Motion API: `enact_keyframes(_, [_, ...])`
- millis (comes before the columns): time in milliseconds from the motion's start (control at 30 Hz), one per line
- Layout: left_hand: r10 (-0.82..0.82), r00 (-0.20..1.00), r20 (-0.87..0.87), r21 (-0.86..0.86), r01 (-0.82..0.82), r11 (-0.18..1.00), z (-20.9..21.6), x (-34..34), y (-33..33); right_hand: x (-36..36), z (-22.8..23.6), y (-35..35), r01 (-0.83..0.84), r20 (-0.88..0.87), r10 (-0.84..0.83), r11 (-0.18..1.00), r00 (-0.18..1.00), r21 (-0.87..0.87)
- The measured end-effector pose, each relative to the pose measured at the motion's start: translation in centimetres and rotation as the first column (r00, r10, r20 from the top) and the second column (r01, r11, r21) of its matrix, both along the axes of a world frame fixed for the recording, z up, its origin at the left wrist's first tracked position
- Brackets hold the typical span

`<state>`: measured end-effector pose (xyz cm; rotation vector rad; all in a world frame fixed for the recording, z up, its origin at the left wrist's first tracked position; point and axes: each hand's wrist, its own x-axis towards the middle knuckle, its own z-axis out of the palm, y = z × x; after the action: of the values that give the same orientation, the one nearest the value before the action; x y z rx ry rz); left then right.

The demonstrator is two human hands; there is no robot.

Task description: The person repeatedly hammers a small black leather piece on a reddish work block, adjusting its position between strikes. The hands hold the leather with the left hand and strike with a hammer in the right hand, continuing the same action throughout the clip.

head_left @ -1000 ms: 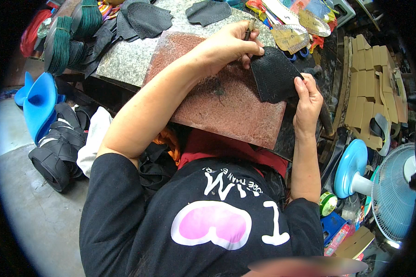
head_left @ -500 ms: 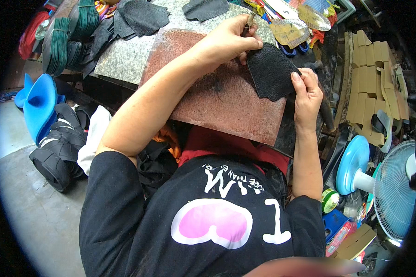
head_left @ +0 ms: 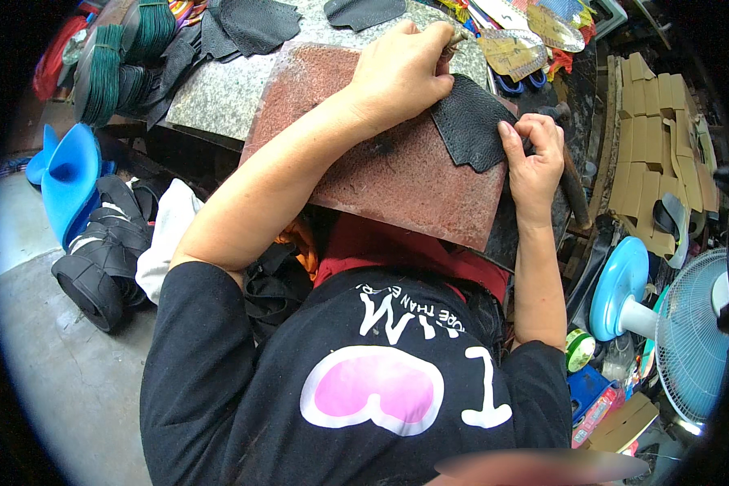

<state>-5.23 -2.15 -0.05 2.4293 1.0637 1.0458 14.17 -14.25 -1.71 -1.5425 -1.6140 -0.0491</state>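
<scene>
A black grained leather piece (head_left: 471,125) lies over the right part of a reddish-brown board (head_left: 397,182). My right hand (head_left: 536,166) pinches its right edge between thumb and fingers. At the leather's far left corner is my left hand (head_left: 405,73), its fingers curled closed around a small, slim, brownish tool (head_left: 459,38). Only the end of that tool sticks out past the fingers, so its kind cannot be told. Whether its other end touches the leather is hidden behind the hand.
More black leather pieces (head_left: 247,28) lie on the speckled stone top (head_left: 206,101). Spools of green cord (head_left: 101,73) stand at the far left. Sole-shaped templates (head_left: 510,55) and blue-handled scissors (head_left: 520,83) sit at the far right. A hammer (head_left: 573,190) lies beside my right hand; a fan (head_left: 692,336) stands right.
My left hand has turned over, so its back now faces up, and the tool's end points more to the right. My right hand keeps its pinch on the leather.
</scene>
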Motion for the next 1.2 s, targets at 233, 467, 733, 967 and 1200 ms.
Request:
enact_keyframes(233, [0.017,1.000,-0.003,0.199,-0.016,0.980,0.7,-0.1,-0.4,-0.4,0.1,-0.2,0.002,0.036,-0.003,1.000,0.999,0.015])
enact_keyframes(467, [0.096,0.983,0.154,-0.462,-0.014,0.887,4.6,-0.9,-0.1,-0.5,0.3,-0.3,0.009,0.072,-0.010,1.000,0.997,0.018])
enact_keyframes(733, [-0.099,0.856,0.507,-0.376,0.323,0.868,0.3,-0.4,-0.6,-0.4,0.1,-0.3,0.016,0.062,-0.017,1.000,0.998,0.013])
enact_keyframes(967, [-0.018,0.797,0.604,-0.485,0.385,0.785,-1.6,-0.2,-0.1,-0.6,0.4,-0.3,0.011,0.065,-0.012,1.000,0.998,0.005])
enact_keyframes(1200, [0.001,0.772,0.636,-0.513,0.422,0.747,-1.8,-0.2,0.0,-0.2,-0.3,-0.4,0.011,0.057,-0.010,1.000,0.998,-0.008])
